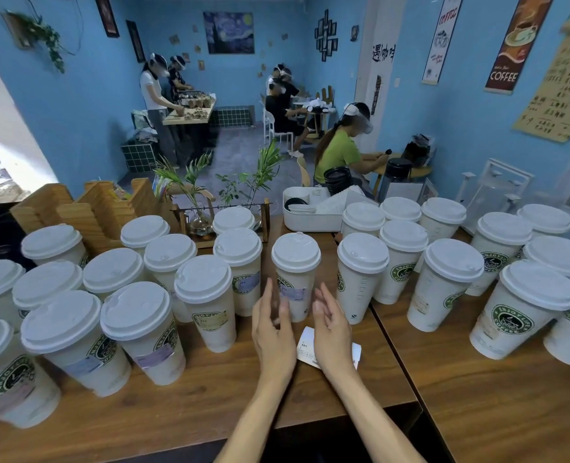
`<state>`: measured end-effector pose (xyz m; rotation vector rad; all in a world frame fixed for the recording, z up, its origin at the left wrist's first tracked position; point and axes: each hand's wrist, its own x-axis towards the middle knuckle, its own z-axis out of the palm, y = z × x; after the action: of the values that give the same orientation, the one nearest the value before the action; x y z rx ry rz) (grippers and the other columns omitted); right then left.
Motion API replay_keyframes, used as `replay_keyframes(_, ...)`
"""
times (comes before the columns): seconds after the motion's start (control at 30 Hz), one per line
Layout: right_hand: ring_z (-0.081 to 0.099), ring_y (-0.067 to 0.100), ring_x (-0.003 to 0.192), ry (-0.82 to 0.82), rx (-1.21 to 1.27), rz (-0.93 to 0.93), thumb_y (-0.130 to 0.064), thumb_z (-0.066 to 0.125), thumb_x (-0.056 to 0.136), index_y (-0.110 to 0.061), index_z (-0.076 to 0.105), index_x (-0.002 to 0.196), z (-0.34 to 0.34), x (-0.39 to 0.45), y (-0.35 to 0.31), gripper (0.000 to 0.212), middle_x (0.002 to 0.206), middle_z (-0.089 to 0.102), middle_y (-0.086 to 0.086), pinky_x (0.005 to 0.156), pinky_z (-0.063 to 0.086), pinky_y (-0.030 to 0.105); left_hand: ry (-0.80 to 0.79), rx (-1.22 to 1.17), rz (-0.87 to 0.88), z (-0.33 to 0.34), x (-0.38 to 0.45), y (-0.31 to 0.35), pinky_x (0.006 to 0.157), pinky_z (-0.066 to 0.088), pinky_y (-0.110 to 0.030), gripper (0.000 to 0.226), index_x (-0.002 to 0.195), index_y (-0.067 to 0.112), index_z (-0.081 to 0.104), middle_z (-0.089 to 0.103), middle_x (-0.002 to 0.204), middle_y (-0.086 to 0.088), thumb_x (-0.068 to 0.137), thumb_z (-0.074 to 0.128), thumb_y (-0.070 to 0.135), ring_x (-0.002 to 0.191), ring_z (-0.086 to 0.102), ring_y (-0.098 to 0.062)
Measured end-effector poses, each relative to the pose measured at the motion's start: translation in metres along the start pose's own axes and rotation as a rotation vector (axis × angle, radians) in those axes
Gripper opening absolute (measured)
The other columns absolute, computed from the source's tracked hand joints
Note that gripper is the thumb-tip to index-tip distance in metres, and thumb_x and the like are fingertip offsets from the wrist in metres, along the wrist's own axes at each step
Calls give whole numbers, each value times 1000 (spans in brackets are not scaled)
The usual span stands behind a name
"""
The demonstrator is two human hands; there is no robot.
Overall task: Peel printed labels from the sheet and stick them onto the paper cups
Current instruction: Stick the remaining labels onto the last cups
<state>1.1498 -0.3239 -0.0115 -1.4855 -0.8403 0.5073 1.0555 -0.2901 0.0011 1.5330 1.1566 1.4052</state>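
Both hands up w/ nothing gripped, either side of the centre cup.

L to R on my feed: a cluster of lidded cups (76, 332) fills the left of the wooden counter (210, 406), several w/ pale labels already on. My left hand (272, 332) is raised w/ fingers loosely spread, holding nothing, just in front-left of the centre cup (295, 275), which carries a label (293, 293) on its front. My right hand (332, 329) mirrors it, fingers relaxed, also holding nothing. Label sheet (307, 349) lies flat on the counter under/behind that right hand, partly hidden. Further R, more lidded cups (524, 309) w/ green logos; can't tell if those are labelled.
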Motion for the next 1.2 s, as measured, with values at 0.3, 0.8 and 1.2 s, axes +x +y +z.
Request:
replay_keyframes(0.3,61,8,120,-82,-379,-61,-9,61,100,-23,73,124,-45,-14,16,31,123,70,-13,104,45,19,-376,373,430,-12,-20,-22,78,40,-17,16,96,30,67,54,96,21,91,70,15,92,51,-3)
replay_keyframes(0.8,27,-9,138,-336,-720,-121,-53,77,85,-38,64,133,-121,-37,31,52,135,46,-35,119,12,22,-753,538,427,-15,-30,-36,102,31,-21,38,134,42,64,53,135,22,101,49,50,119,45,-4)
replay_keyframes(1.2,65,-2,97,-270,-443,54,-33,77,91,-36,77,90,-128,-32,5,3,92,74,-24,83,49,23,-673,268,212,-6,-32,-4,88,41,-22,6,92,39,73,64,93,20,89,75,43,98,55,-4)
